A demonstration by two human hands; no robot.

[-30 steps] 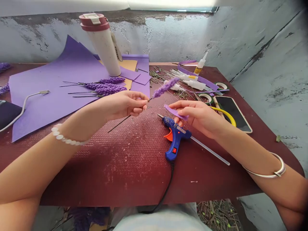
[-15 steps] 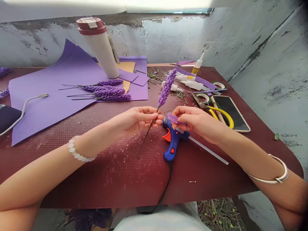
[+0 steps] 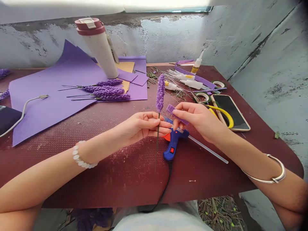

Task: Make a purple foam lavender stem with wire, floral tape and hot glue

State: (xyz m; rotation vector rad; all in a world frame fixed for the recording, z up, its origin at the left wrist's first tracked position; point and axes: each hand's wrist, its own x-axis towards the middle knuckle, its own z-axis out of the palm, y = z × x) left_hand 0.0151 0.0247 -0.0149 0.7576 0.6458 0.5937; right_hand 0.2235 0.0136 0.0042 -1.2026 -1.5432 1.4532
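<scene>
My left hand [image 3: 146, 126] pinches the thin green stem of a purple paper lavender flower [image 3: 160, 93] between thumb and fingers. The flower stands nearly upright, its head above my hand. Close to its right, my right hand [image 3: 192, 117] is shut on a short purple paper strip [image 3: 171, 109], pinched between thumb and fingers and apart from the flower. Below both hands lies a blue hot glue gun [image 3: 172, 144] with an orange trigger and a lit red switch; a clear glue stick [image 3: 208, 148] sticks out of its back. My fingers hide part of its nozzle end.
Finished lavender flowers [image 3: 108, 91] lie on large purple paper [image 3: 48, 89] at left, near a white tumbler [image 3: 102, 51]. At right are yellow-handled pliers [image 3: 225, 112], a phone [image 3: 233, 112], green tape rolls [image 3: 218, 84], glue bottles [image 3: 197, 64] and wires. A cord runs off the front edge.
The flower has turned more upright and sits slightly lower, with my left hand's fingers more stretched out. The strip in my right hand has tilted and now shows more of its length.
</scene>
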